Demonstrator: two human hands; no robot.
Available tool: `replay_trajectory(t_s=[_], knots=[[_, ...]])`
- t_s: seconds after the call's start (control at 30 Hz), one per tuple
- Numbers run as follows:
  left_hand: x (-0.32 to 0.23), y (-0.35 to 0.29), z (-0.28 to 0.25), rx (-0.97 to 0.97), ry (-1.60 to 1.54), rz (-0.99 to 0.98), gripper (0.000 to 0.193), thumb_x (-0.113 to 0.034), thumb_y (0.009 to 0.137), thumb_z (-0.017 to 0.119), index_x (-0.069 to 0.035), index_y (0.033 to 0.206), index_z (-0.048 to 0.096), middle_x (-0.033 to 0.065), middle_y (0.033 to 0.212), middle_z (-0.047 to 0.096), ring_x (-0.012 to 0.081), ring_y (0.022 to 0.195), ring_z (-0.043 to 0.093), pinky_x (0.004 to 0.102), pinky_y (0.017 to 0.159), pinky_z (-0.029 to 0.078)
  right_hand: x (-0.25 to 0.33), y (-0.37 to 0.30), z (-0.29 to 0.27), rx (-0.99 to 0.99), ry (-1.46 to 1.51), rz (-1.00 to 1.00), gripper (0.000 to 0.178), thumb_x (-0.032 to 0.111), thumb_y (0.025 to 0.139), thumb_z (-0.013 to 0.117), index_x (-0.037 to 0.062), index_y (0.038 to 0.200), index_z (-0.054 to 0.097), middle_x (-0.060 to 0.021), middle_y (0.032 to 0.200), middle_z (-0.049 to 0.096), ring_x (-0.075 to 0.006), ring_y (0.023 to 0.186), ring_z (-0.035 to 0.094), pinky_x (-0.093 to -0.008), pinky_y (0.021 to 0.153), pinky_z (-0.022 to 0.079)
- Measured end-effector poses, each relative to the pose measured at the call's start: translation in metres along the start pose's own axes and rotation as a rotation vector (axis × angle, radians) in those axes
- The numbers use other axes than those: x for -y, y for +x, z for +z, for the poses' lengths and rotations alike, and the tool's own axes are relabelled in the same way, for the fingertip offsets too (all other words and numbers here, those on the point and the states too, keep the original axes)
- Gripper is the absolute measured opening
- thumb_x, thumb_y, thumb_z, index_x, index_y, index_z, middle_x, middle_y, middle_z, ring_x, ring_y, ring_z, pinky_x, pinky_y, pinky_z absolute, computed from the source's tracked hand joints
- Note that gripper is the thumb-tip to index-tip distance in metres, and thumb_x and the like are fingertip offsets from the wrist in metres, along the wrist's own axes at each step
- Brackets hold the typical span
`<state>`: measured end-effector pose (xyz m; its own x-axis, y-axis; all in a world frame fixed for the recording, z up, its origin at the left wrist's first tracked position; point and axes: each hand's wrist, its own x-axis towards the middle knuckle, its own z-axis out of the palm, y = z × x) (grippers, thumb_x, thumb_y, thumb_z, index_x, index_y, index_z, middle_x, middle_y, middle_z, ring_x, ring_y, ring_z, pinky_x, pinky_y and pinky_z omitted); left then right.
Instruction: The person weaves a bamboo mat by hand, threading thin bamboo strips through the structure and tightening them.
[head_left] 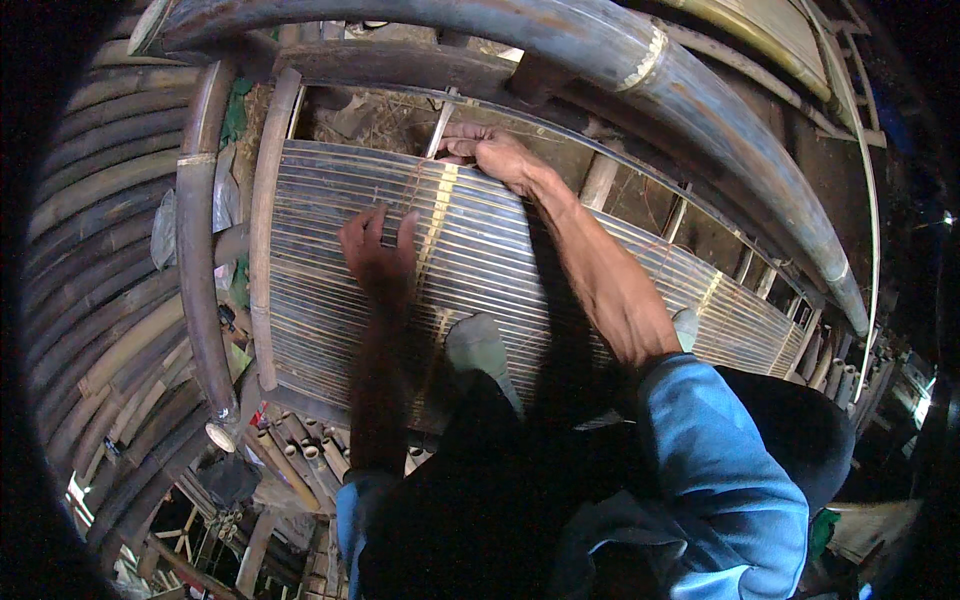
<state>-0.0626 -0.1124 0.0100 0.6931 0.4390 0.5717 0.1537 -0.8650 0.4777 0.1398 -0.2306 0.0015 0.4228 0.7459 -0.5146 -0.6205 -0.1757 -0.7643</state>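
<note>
Under both hands is a panel of dark bamboo slats with pale lines between them, set in a bamboo frame. My left hand is over the panel with its fingers apart and nothing visible in them. To its right, a pale binding row crosses the slats. At the panel's far edge, my right hand has its fingers curled together beside a pale crosspiece. What those fingers grip, if anything, is hidden. My right forearm reaches over the slats from the lower right.
A thick bamboo pole arches across the far side, and an upright bamboo post stands left of the frame. Dark bamboo poles fill the left side. My socked foot rests on the panel. Cut bamboo tubes lie below.
</note>
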Motion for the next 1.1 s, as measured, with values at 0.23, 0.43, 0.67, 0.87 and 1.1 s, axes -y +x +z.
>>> replay_trajectory(t_s=[0.23,0.43,0.67,0.87,1.1], knots=[[-0.002,-0.014,0.014,0.156,0.115,-0.14,0.017,-0.009,0.084,0.073,-0.004,0.092,0.059,0.0144,0.097,0.062,0.0369,0.091,0.059,0.0479,0.08,0.048,-0.002,0.004,-0.003,0.035,-0.266,-0.001,0.032,0.008,0.098,0.058,-0.0008,0.128,0.063,-0.0103,0.12,0.07,-0.0195,0.11,0.065,-0.0312,0.099,0.049],[-0.005,-0.011,0.016,0.268,0.263,-0.265,0.011,-0.01,0.092,0.061,-0.006,0.096,0.052,0.0181,0.09,0.063,0.0378,0.08,0.06,0.0482,0.074,0.05,-0.011,0.01,-0.006,0.056,-0.362,-0.051,0.03,0.009,0.095,0.061,-0.0007,0.123,0.067,-0.0101,0.116,0.071,-0.0178,0.106,0.065,-0.0309,0.099,0.048],[0.016,0.015,-0.061,0.542,-0.558,-1.041,0.031,-0.021,0.101,0.058,-0.002,0.078,0.065,0.0075,0.079,0.067,0.0215,0.074,0.064,0.0367,0.068,0.051,-0.009,0.002,-0.001,-0.093,-0.534,-0.062,0.029,0.016,0.094,0.064,0.0008,0.119,0.069,-0.0087,0.107,0.073,-0.0168,0.099,0.065,-0.031,0.093,0.049],[-0.013,0.075,-0.139,0.26,-0.966,-0.754,0.032,-0.024,0.103,0.056,0.001,0.086,0.068,0.0149,0.105,0.069,0.0227,0.114,0.059,0.0404,0.106,0.039,-0.003,-0.008,0.002,-0.2,-0.548,-0.053,0.028,0.018,0.095,0.063,0.0005,0.116,0.07,-0.01,0.104,0.073,-0.0174,0.097,0.066,-0.0321,0.091,0.05],[0.018,0.122,-0.135,0.519,-1.202,-0.939,0.032,-0.026,0.106,0.049,-0.006,0.083,0.057,0.0038,0.081,0.056,0.0171,0.075,0.053,0.0345,0.08,0.046,0.001,-0.023,-0.003,-0.361,-0.624,-0.266,0.027,0.019,0.094,0.061,-0.0012,0.108,0.071,-0.0167,0.098,0.073,-0.027,0.092,0.07,-0.036,0.084,0.054]])
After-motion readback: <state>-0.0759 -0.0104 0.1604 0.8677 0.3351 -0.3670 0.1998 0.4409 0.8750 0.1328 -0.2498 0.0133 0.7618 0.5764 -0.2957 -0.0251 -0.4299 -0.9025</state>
